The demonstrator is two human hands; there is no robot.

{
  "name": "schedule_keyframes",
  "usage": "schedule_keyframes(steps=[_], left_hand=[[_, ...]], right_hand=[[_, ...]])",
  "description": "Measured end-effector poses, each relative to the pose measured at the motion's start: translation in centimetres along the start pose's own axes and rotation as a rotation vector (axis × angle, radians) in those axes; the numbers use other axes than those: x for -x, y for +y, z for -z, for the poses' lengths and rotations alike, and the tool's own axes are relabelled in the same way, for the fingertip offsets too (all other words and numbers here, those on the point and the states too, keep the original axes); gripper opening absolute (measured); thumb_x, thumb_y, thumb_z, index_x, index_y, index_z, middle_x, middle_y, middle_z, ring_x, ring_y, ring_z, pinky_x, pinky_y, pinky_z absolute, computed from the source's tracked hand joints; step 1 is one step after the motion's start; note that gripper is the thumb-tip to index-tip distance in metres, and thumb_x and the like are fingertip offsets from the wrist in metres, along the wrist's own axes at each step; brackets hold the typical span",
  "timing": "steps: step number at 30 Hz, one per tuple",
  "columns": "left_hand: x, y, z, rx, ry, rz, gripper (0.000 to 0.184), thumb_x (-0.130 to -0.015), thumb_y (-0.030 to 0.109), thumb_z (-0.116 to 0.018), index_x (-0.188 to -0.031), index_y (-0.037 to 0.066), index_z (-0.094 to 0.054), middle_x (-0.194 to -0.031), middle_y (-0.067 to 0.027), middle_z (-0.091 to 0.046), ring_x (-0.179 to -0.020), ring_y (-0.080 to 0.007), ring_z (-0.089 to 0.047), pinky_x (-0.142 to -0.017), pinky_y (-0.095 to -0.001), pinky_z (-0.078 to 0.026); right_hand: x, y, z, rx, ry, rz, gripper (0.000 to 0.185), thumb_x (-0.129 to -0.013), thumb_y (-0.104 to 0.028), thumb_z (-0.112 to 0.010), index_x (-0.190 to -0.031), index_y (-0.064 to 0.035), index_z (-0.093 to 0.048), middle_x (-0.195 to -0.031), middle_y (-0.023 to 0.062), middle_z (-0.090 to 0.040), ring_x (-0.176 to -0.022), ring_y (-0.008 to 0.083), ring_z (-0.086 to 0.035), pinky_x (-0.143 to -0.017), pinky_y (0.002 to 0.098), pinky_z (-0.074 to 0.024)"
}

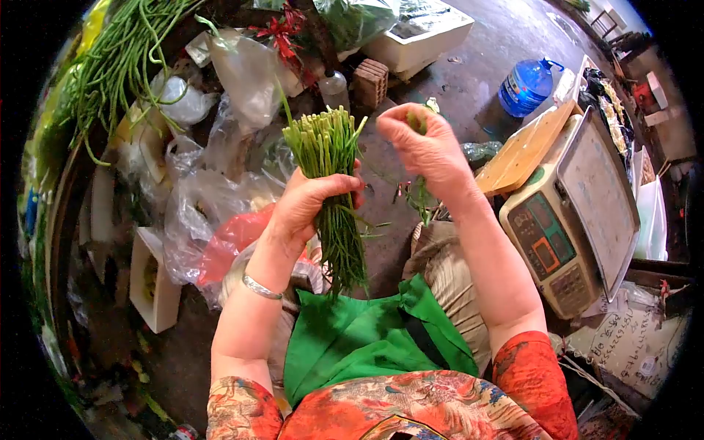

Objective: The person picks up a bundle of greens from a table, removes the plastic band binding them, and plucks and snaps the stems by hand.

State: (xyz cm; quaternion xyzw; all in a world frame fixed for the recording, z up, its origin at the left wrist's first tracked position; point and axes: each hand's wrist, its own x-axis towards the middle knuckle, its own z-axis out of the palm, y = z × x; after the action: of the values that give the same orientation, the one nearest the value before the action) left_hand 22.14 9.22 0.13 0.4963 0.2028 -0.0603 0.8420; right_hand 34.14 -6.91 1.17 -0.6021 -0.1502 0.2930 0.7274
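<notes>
Stretching beyond the greens (341, 229), grey floor (469, 70) separates plastic bags (202, 213) from a scale (546, 242).

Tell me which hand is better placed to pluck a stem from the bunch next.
Probably the right hand: it is raised beside the bunch, holding only a few greens. The left hand is wrapped around the bunch, steadying it.

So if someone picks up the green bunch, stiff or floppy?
Probably mixed: the bunch's upper stems stand fairly straight, but the thin lower ends hang below the left hand and may flop. Likely light, given such slim stalks. No tie shows, so it could splay if gripped loosely.
</notes>
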Motion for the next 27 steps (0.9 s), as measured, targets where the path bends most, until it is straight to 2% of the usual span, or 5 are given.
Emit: schedule_keyframes(steps=[4, 6, 7, 10, 27], left_hand=[[0.0, -0.2, -0.1, -0.038, 0.007, 0.006, 0.037, -0.073, 0.006, -0.07, -0.107, 0.0, -0.057, -0.081, -0.0087, -0.063, -0.065, -0.0202, -0.063, -0.061, -0.0299, -0.052], [-0.1, -0.5, -0.1, 0.057, -0.023, -0.029, 0.039, -0.071, 0.001, -0.072, -0.107, 0.001, -0.056, -0.086, -0.0075, -0.062, -0.066, -0.0182, -0.063, -0.059, -0.0292, -0.052], [-0.1, -0.4, -0.1, 0.057, -0.023, -0.029, 0.039, -0.071, 0.001, -0.072, -0.107, 0.001, -0.056, -0.086, -0.0075, -0.062, -0.066, -0.0182, -0.063, -0.059, -0.0292, -0.052], [0.2, 0.1, -0.3, -0.008, -0.001, -0.03, 0.04, -0.073, 0.005, -0.074, -0.109, 0.001, -0.056, -0.086, -0.0067, -0.062, -0.067, -0.0174, -0.063, -0.059, -0.0289, -0.053], [0.2, 0.2, 0.7, 0.131, -0.003, -0.045, 0.037, -0.08, 0.008, -0.066, -0.114, -0.001, -0.055, -0.087, -0.0086, -0.064, -0.073, -0.0179, -0.061, -0.067, -0.0323, -0.054]], right_hand=[[0.1, 0.4, -0.6, 0.052, -0.11, -0.008, 0.017, -0.085, -0.02, -0.07, -0.095, -0.0086, -0.063, -0.068, -0.0097, -0.05, -0.051, -0.0009, -0.036, -0.043, 0.0166, -0.0261], [0.3, 0.0, -0.5, 0.084, -0.13, -0.041, 0.02, -0.085, -0.02, -0.068, -0.095, -0.0031, -0.065, -0.082, -0.0001, -0.062, -0.074, 0.0068, -0.054, -0.066, 0.0221, -0.0444], [0.3, 0.0, -0.3, 0.084, -0.129, -0.042, 0.02, -0.085, -0.02, -0.068, -0.095, -0.0031, -0.065, -0.082, -0.0001, -0.062, -0.074, 0.0068, -0.054, -0.066, 0.0221, -0.0444], [-0.2, 0.4, 0.4, -0.051, -0.172, -0.109, 0.009, -0.086, -0.017, -0.066, -0.085, -0.0116, -0.059, -0.068, -0.0085, -0.051, -0.05, -0.0017, -0.036, -0.042, 0.0168, -0.0238], [-1.0, -0.1, 2.0, -0.438, -0.047, -0.02, 0.003, -0.084, -0.013, -0.06, -0.083, -0.0111, -0.058, -0.074, 0.002, -0.06, -0.054, 0.0042, -0.049, -0.039, 0.0173, -0.0268]])
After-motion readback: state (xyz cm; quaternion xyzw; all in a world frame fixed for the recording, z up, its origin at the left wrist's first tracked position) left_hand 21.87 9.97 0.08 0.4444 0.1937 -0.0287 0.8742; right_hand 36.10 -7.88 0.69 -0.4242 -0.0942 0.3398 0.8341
